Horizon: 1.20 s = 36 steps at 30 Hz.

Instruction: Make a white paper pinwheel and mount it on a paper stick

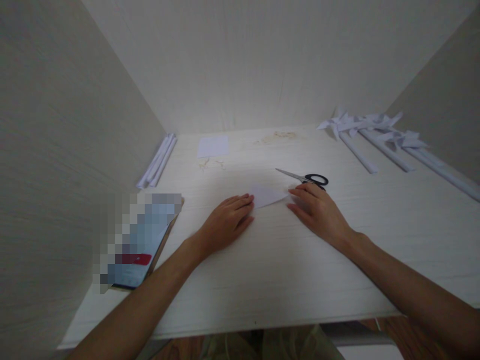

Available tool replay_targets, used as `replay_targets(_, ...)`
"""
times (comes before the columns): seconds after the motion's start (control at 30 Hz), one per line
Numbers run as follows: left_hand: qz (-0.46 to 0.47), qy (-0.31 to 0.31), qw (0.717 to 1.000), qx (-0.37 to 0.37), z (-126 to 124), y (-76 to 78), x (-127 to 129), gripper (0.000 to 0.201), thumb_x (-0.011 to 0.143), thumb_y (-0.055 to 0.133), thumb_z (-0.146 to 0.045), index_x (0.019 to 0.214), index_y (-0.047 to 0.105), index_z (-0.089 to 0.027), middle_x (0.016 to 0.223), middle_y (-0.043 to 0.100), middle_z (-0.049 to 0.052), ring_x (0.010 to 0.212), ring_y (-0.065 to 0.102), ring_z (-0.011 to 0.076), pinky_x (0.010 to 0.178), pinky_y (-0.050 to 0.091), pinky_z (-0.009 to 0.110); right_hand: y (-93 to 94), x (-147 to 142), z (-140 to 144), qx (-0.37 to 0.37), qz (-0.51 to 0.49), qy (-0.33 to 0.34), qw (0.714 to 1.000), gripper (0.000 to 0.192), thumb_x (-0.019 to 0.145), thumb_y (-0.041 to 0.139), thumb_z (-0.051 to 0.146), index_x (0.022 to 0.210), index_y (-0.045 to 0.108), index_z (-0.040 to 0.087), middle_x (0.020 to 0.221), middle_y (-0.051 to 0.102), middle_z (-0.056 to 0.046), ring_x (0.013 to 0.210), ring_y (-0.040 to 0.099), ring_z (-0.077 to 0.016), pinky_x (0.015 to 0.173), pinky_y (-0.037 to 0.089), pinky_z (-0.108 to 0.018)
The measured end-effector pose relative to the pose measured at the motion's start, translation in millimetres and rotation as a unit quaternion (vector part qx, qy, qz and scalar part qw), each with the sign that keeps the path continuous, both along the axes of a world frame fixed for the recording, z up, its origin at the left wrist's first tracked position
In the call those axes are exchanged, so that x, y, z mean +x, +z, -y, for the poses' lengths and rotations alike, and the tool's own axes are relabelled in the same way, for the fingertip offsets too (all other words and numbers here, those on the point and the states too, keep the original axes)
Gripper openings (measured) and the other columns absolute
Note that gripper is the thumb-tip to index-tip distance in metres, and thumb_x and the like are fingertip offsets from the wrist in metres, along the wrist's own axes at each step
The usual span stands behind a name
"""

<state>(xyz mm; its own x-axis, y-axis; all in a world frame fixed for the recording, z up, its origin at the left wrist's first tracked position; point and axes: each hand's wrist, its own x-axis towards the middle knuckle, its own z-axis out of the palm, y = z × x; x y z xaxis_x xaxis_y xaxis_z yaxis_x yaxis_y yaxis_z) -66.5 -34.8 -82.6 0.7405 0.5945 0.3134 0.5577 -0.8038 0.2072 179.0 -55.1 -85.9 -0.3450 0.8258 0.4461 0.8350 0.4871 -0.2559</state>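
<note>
Left hand: the left hand lies flat and open, palm down on the desk, fingertips pressing the near-left edge of the folded white paper. Nothing is clasped.
Right hand: the right hand is flat too, fingers spread, its fingertips touching the paper's right-hand point. Open, pinning rather than gripping.
Paper: it sits between the two sets of fingertips, a small pointed white shape, flat on the desk.
Crease work, as I judge it: with both hands pinning opposite ends, the fold looks best set by keeping one end anchored and sliding the other fingertips along the crease, so the layers don't creep.
Watch for: light paper on a smooth top can skid; even downward pressure should help.
Scissors: black-handled scissors lie just beyond the right fingertips, blades pointing away to the left, untouched.
Further out: a flat white sheet beyond the left hand, rolled paper sticks far to its left, finished paper pinwheels well beyond the right hand.
</note>
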Motion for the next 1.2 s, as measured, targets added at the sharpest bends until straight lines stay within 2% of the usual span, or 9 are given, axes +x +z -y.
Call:
replay_targets(0.13,0.013,-0.003,1.0,0.012,1,1.7,1,0.028,0.084,0.043,-0.024,0.105,0.057,-0.011,0.113,0.059,0.011,0.109,0.051,0.0187,0.092,0.043,0.037,-3.8,-2,-1,-0.018,-0.017,0.025,0.999,0.039,0.082,0.049,0.029,0.118,0.046,0.015,0.112,0.054,-0.013,0.104,0.05,-0.0252,0.087,0.043,-0.043)
replay_targets(0.27,0.023,-0.005,0.999,0.024,3,1.3,2,0.027,0.085,0.042,-0.023,0.105,0.056,-0.013,0.11,0.061,0.011,0.104,0.055,0.0183,0.088,0.046,0.037,-3.2,-4,-1,-0.039,-0.042,0.041,0.998,0.043,0.081,0.05,0.029,0.122,0.043,0.017,0.115,0.055,-0.012,0.104,0.053,-0.0243,0.086,0.046,-0.044)
replay_targets(0.5,0.03,0.0,0.999,0.041,3,0.1,2,0.027,0.086,0.039,-0.02,0.104,0.057,-0.012,0.106,0.063,0.011,0.098,0.058,0.0176,0.084,0.049,0.034,0.7,-5,2,-0.041,-0.109,0.022,0.993,0.027,0.08,0.052,0.024,0.106,0.055,0.016,0.095,0.065,-0.008,0.075,0.064,-0.0174,0.07,0.053,-0.033)
replay_targets(0.7,0.018,-0.006,0.999,0.051,3,0.5,1,0.029,0.084,0.045,-0.024,0.106,0.057,-0.011,0.107,0.062,0.012,0.096,0.059,0.0187,0.083,0.049,0.034,4.1,-5,2,0.02,-0.139,0.043,0.989,0.013,0.08,0.051,0.019,0.086,0.063,0.017,0.084,0.067,-0.007,0.075,0.063,-0.0171,0.068,0.052,-0.031)
replay_targets(0.87,0.058,0.017,0.997,0.057,3,2.7,0,0.026,0.085,0.041,-0.023,0.095,0.063,-0.014,0.097,0.067,0.009,0.085,0.063,0.0174,0.075,0.051,0.033,7.3,-6,1,-0.019,-0.215,0.045,0.975,0.011,0.077,0.055,0.019,0.073,0.065,0.018,0.073,0.066,-0.004,0.067,0.06,-0.015,0.062,0.049,-0.029)
replay_targets(0.97,0.141,0.065,0.988,0.015,3,7.3,0,0.026,0.084,0.044,-0.025,0.081,0.067,-0.013,0.079,0.069,0.007,0.07,0.064,0.0158,0.064,0.051,0.028,6.7,-7,-1,-0.064,-0.299,0.001,0.952,0.008,0.072,0.06,0.021,0.067,0.064,0.017,0.066,0.064,-0.003,0.061,0.058,-0.0144,0.057,0.046,-0.028)
replay_targets(1.03,0.196,0.098,0.974,-0.059,3,11.5,1,0.024,0.081,0.049,-0.026,0.072,0.067,-0.014,0.067,0.069,0.004,0.061,0.063,0.0133,0.058,0.049,0.024,6.0,-8,-2,-0.12,-0.368,-0.02,0.922,0.01,0.068,0.064,0.024,0.063,0.063,0.016,0.057,0.062,-0.002,0.052,0.054,-0.0125,0.048,0.043,-0.026)
replay_targets(1.13,0.26,0.147,0.937,-0.183,2,17.0,4,0.022,0.075,0.055,-0.025,0.061,0.067,-0.015,0.053,0.066,0.001,0.049,0.06,0.0113,0.049,0.046,0.019,5.3,-9,-5,-0.21,-0.46,-0.029,0.862,0.013,0.063,0.067,0.027,0.06,0.063,0.015,0.048,0.057,0.001,0.041,0.048,-0.0091,0.039,0.035,-0.022)
replay_targets(1.2,0.3,0.17,0.907,-0.242,0,18.9,6,0.02,0.074,0.055,-0.024,0.061,0.067,-0.014,0.051,0.065,0.001,0.047,0.06,0.0111,0.048,0.046,0.018,5.2,-10,-6,-0.246,-0.5,-0.034,0.829,0.014,0.06,0.07,0.028,0.06,0.064,0.015,0.047,0.057,0.001,0.04,0.047,-0.0079,0.038,0.033,-0.021)
